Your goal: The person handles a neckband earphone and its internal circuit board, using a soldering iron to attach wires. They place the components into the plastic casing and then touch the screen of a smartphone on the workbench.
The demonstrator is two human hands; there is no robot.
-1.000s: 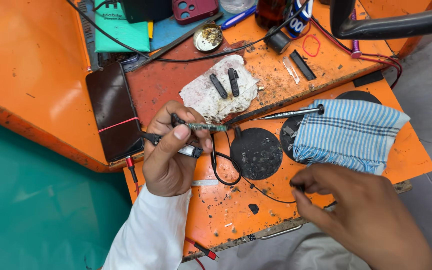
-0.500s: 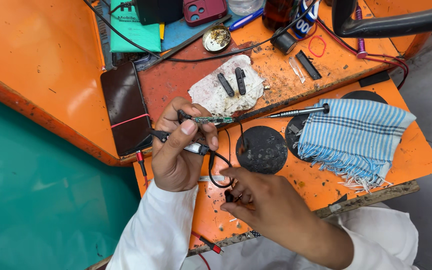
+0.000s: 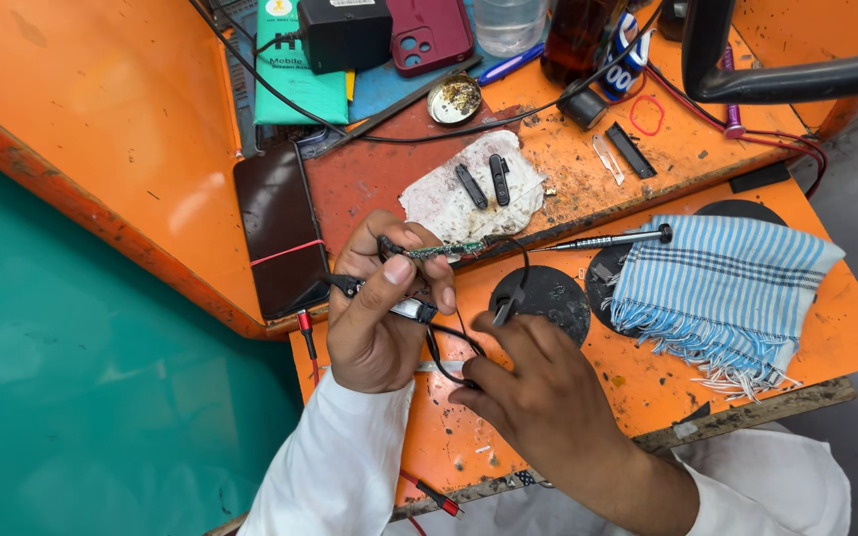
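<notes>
Pinched between my left hand's thumb and fingers is a narrow green circuit strip, held level above the orange workbench, with a thin black cable looping off its right end. That same hand also traps a small black-and-silver tool or connector lower in the fist; I cannot tell exactly what it is. My right hand sits just below and to the right, fingers curled around a dark loop of wire, closed on it rather than open. To do this well, I judge the left grip should stay firm but light on the strip's edges, with the wire kept slack so it does not tug the board. Near the strip, on the bench, lies a stained white cloth carrying two small black plastic pieces. A precision screwdriver rests to the right, touching a blue-and-white striped towel. A dark phone with a red band lies left of my hands, well apart from the strip.
</notes>
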